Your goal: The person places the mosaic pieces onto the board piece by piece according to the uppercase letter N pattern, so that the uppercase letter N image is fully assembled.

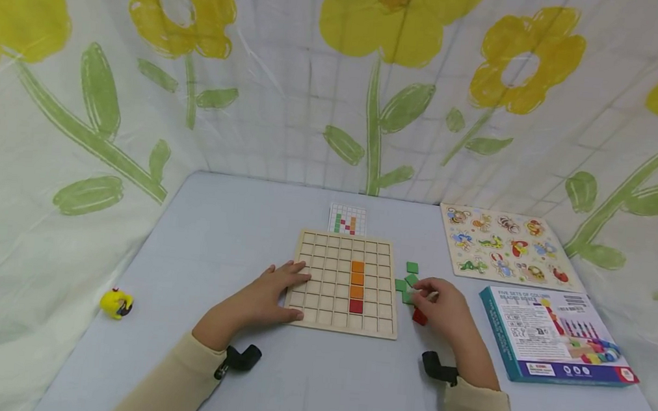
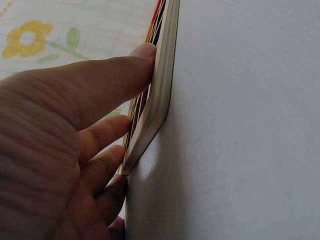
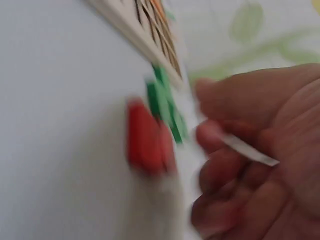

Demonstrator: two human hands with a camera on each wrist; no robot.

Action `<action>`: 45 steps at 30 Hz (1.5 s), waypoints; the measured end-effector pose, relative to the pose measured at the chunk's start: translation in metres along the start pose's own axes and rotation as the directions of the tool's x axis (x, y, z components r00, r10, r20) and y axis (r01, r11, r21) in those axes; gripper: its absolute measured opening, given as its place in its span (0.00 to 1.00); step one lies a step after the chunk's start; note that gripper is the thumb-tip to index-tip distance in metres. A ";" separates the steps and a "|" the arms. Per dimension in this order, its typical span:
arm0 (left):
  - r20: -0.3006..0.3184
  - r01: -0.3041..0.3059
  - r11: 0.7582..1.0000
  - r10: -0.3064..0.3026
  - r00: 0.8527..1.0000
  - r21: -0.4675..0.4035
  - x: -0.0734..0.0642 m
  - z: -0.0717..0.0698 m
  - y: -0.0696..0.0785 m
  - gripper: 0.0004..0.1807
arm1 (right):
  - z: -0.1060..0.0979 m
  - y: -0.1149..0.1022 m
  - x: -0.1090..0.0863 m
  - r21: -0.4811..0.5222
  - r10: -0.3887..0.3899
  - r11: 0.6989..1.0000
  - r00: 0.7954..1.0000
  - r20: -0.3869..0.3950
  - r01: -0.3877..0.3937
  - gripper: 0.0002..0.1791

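Note:
My left hand (image 1: 270,296) rests on the left edge of a wooden grid board (image 1: 319,322), thumb near its front corner and fingers spread over the squares. In the left wrist view the thumb (image 2: 110,75) lies on the board's rim. One column of the board carries three orange tiles (image 1: 357,278) above a red tile (image 1: 356,306). My right hand (image 1: 442,307) hovers bent-fingered over loose green tiles (image 1: 412,267) and red tiles (image 3: 145,140). Its thumb and index tips are apart in the right wrist view; a thin pale sliver shows between the fingers.
A small pattern card (image 1: 348,219) lies behind the board. At the right are an insect puzzle board (image 1: 508,244) and a boxed toy set (image 1: 558,336). A yellow toy (image 1: 117,304) sits at the far left, before a flowered curtain (image 1: 266,115).

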State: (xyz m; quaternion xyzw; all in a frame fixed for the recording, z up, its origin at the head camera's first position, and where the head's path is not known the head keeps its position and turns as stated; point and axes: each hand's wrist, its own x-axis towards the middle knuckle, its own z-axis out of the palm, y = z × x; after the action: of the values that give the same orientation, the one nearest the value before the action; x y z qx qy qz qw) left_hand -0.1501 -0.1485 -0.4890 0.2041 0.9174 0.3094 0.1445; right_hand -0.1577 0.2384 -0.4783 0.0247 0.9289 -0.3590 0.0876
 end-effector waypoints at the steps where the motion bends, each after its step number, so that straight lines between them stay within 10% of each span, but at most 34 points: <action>1: 0.001 0.001 1.000 -0.001 1.000 -0.001 0.000 0.000 0.000 0.42 | -0.004 0.005 0.000 -0.024 0.015 1.000 1.000 0.010 -0.015 0.16; 29: -0.003 0.004 1.000 -0.004 1.000 0.024 0.000 0.001 0.001 0.42 | -0.008 0.015 -0.006 0.041 0.040 0.998 0.999 0.008 -0.040 0.12; 36: 0.003 -0.001 1.000 0.001 1.000 0.023 -0.001 -0.002 0.001 0.42 | 0.010 -0.020 -0.003 0.200 -0.039 0.979 0.998 -0.051 0.049 0.14; 45: 0.003 0.000 1.000 0.000 1.000 0.016 -0.001 -0.001 0.001 0.42 | 0.055 -0.072 0.013 0.147 -0.223 0.965 0.975 0.024 0.217 0.04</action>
State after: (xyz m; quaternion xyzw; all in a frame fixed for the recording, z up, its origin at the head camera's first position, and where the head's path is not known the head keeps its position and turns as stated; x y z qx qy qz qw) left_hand -0.1494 -0.1488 -0.4878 0.2057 0.9197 0.3015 0.1444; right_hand -0.1700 0.1484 -0.4730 -0.0796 0.8956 -0.4330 0.0639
